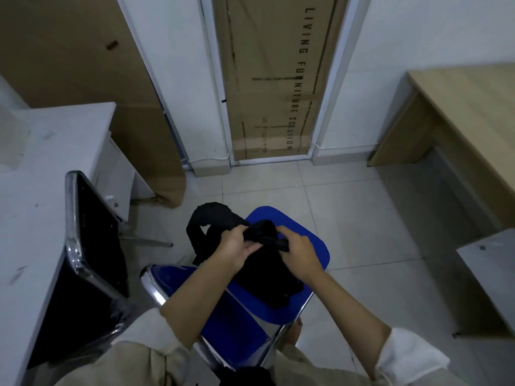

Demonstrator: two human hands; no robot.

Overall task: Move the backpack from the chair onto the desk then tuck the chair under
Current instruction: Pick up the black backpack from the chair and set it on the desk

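Note:
A black backpack (267,277) rests on the seat of a blue chair (312,243) with a chrome frame, straight below me. One padded strap loops up and to the left of the bag. My left hand (238,247) and my right hand (299,253) both grip the bag's top, close together, fingers closed on the fabric. A white desk (36,174) runs along the left side.
A black chair (92,246) with a chrome frame stands against the white desk. Tall cardboard boxes (276,79) lean on the far wall. A wooden desk (471,112) sits at the right, a grey cabinet (490,277) below it. Tiled floor lies ahead.

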